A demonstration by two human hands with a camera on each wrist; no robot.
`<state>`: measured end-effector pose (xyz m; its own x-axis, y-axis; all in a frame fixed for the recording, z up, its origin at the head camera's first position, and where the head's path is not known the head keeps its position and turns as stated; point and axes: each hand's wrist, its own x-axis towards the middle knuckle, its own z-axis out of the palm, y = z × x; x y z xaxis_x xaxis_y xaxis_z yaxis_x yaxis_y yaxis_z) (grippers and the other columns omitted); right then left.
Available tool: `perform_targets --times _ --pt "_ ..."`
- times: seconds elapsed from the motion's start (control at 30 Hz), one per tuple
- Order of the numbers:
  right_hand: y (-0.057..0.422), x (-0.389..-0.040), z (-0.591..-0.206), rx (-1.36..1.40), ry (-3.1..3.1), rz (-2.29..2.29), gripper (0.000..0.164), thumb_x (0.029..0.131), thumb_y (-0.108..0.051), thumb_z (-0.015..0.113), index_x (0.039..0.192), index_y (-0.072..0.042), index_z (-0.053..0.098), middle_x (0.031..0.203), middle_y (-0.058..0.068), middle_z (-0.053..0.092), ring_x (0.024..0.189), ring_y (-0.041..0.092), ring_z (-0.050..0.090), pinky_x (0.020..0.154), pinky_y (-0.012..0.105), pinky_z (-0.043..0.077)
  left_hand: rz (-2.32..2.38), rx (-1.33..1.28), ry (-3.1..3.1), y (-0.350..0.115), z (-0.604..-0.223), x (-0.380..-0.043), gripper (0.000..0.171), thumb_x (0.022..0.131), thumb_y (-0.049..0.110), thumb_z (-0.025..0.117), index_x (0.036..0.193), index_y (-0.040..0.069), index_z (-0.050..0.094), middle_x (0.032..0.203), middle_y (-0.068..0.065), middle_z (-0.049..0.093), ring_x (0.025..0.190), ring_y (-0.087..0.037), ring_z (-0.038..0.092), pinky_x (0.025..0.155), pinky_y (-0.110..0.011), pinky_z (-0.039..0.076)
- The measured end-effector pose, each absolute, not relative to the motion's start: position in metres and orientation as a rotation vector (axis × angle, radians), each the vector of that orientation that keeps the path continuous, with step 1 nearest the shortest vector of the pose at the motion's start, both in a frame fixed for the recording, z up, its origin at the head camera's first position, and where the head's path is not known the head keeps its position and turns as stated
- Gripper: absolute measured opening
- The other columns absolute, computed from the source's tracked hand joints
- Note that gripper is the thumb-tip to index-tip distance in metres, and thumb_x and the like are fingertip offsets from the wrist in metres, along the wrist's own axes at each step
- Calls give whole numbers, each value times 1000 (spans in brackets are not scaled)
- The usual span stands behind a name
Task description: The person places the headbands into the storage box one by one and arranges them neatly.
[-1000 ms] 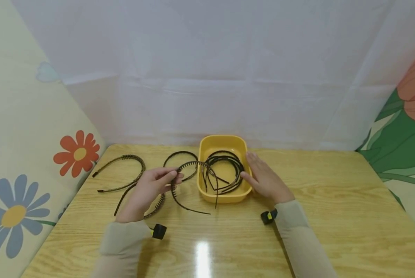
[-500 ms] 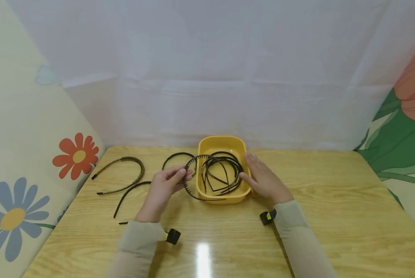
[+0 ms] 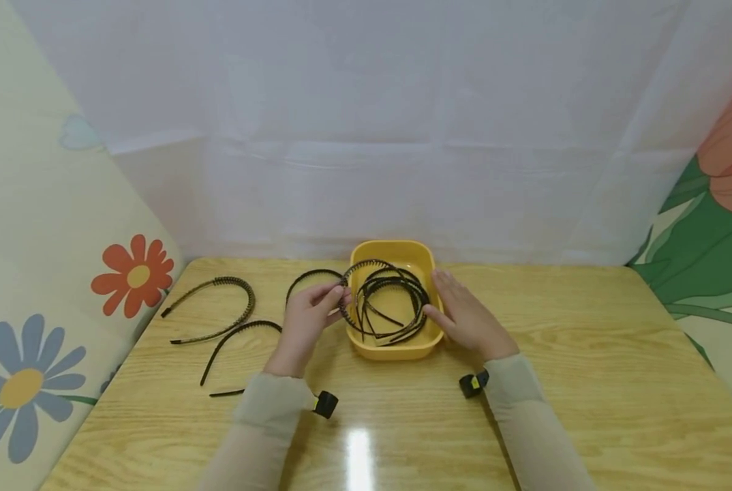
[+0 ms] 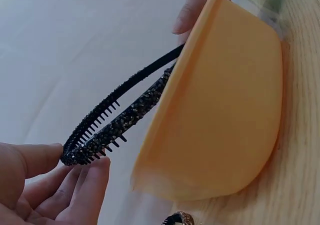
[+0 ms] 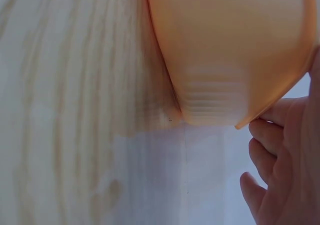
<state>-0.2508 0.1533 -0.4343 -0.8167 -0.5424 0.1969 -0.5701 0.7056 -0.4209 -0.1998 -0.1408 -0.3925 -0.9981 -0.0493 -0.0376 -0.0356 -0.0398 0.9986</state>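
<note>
The sparkly black headband (image 4: 132,114) is pinched at its bend by the left hand (image 3: 309,315), with the thumb on one side and fingers on the other. Little teeth stick out along the inside of it. It slants over the left rim of the yellow tub (image 3: 390,352), and its two ends go down behind that rim.

The right hand (image 3: 470,317) is not clenched. Its fingers lie out straight against the outside of the tub's right wall, and the thumb reaches just over the rim.

Inside the tub is a heap of dark headbands (image 3: 423,290), loop over loop, most of them toward the right side. They cross so much that I can't tell how many there are.

The tub stands near the middle of the back edge of the wooden table (image 3: 587,341). Just left of the tub lies a thin headband (image 3: 313,271), partly hidden by the left hand. Near the table's back left corner is a gold-and-black headband (image 3: 253,299), its ends pointing to the left edge. Just in front of that one is a plain black headband (image 3: 238,329), partly covered by the left hand. A white sheet (image 3: 433,136) hangs behind the table's back edge.
</note>
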Motion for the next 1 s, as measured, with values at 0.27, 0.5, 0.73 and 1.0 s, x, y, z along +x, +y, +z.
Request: perform_targets --times 0.27,0.5,0.73,1.0 --pt "154 -250 -434 923 -2859 747 75 109 -47 39 161 0 13 167 18 14 155 34 12 125 52 15 -2045 52 -2318 -126 -396 -207 35 104 12 59 136 -3 61 117 -23 70 105 -24 69 84 -26 60" --pt "155 -250 -433 921 -2861 757 75 109 -46 40 161 0 13 167 19 15 155 33 11 125 52 15 -1719 -45 -2494 -115 -398 -209 32 103 14 61 130 -3 66 106 -19 74 99 -27 71 83 -29 61" --pt "155 -250 -433 917 -2867 768 74 109 -46 40 161 0 13 168 18 14 155 34 11 125 51 14 -1427 -153 -2619 -107 -395 -206 31 104 14 60 129 -2 66 104 -13 75 96 -25 71 83 -40 60" --pt "154 -250 -433 919 -2859 777 75 109 -47 39 161 1 14 167 19 15 155 34 11 125 51 14 -1242 -212 -2710 -101 -395 -208 31 104 14 60 132 2 65 113 -12 73 94 -23 69 76 -38 58"
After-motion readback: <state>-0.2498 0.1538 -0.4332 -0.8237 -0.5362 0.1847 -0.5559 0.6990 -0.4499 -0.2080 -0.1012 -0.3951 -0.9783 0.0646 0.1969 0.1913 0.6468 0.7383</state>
